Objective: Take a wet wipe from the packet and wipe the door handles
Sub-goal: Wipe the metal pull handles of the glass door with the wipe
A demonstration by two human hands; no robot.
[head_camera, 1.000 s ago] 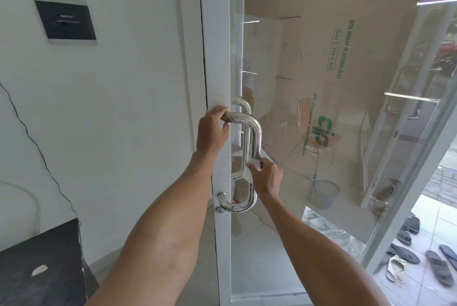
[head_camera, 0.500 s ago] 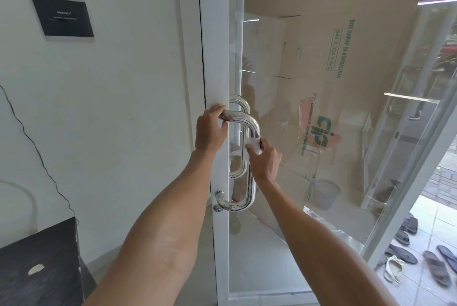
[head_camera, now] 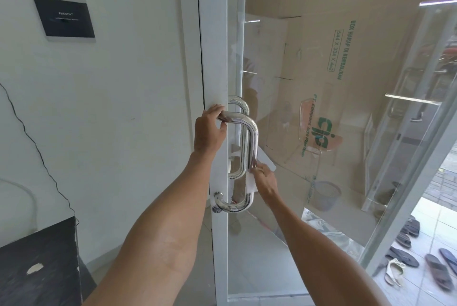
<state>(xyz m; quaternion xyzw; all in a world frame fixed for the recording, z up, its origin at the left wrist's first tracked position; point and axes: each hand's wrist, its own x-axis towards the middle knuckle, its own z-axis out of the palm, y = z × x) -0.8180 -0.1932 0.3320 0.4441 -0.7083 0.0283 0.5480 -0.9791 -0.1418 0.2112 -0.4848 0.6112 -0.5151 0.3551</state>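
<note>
A polished steel D-shaped door handle (head_camera: 252, 140) is fixed to the white frame of a glass door (head_camera: 217, 58). My left hand (head_camera: 209, 130) grips the handle's upper horizontal bar next to the frame. My right hand (head_camera: 265, 178) holds a white wet wipe (head_camera: 251, 183) against the lower part of the vertical bar. A second matching handle (head_camera: 241, 108) shows behind the glass. The wipe packet is not in view.
A dark panel (head_camera: 64, 17) hangs on the white wall at upper left, with a thin black cable (head_camera: 37, 147) running down to a black surface (head_camera: 39, 266) at lower left. Cardboard boxes (head_camera: 346, 58) stand behind the glass. Sandals (head_camera: 420, 261) lie on the floor at lower right.
My right hand has slid the wipe down the vertical bar from its upper part to its lower part. The left hand has kept its hold on the top bar.
</note>
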